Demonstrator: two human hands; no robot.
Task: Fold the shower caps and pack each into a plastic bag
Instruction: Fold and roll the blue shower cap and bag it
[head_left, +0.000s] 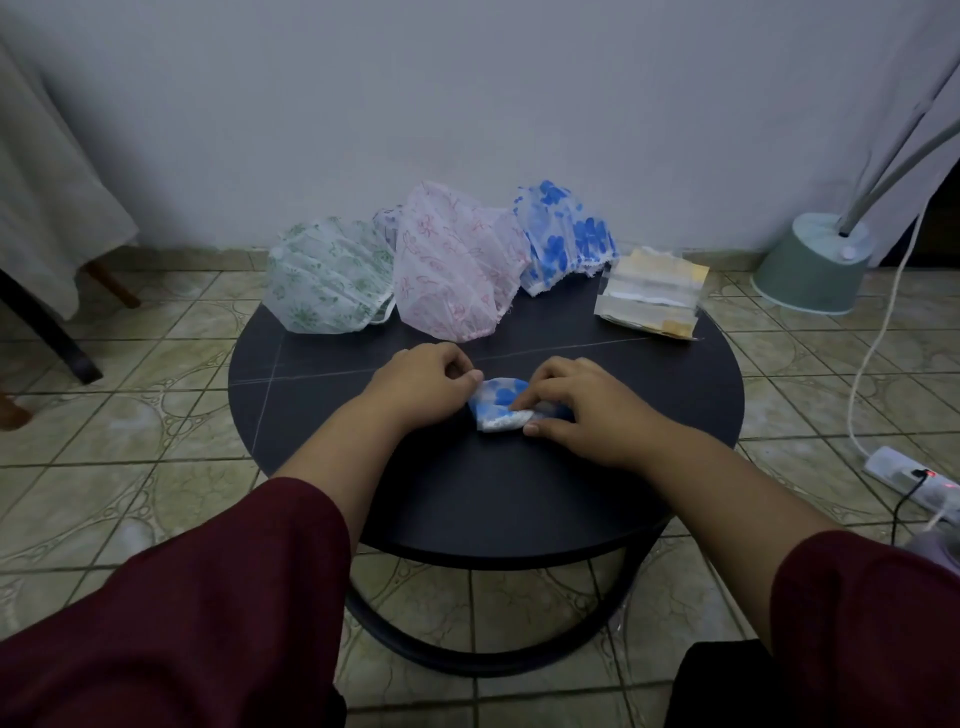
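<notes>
Head view: both hands — left hand (427, 375), right hand (574, 402) — pinch folded blue cap (500, 404) on round dark table (519, 493), tiled floor (130, 441).

Five shower caps: four unfolded (453, 260), one folded (498, 404); one bag stack (650, 292); two hands (423, 375).

This looks like a room in a home. A small round black table (519, 499) stands on patterned ceramic floor tiles (130, 431) against a plain pale wall (467, 78), with a cloth-draped table (47, 197), a floor-standing lamp base (815, 260) and a power strip (914, 478) around it.
</notes>
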